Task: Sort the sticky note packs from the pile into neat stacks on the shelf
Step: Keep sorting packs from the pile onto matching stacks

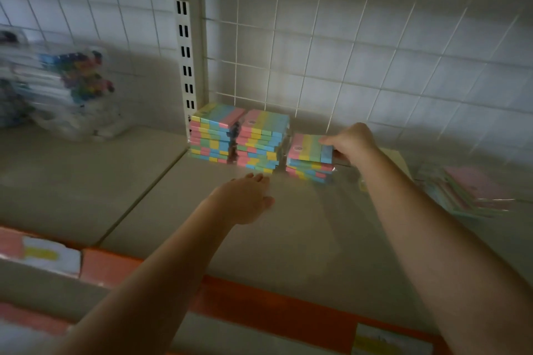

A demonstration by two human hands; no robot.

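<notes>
Blurred: bagged pens (78, 86) far left of the upright post (187, 60); loose pile (476, 190) at right, its details unclear.
Surface: beige shelf (288, 239), orange front edge, tiled wall behind.
Stacks: two full stacks (239, 135) beside the post; a shorter third (310, 168) just right.
Top pack (310, 147): long axis left-right, stripes running back.
Right hand (350, 140): pinching that pack's right end.
Left hand (248, 199): flat, fingers extended, empty, before the stacks.

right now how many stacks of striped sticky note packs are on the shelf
3: the left stack by the upright, the middle stack beside it, and the shorter right stack, which the right hand touches.
</notes>
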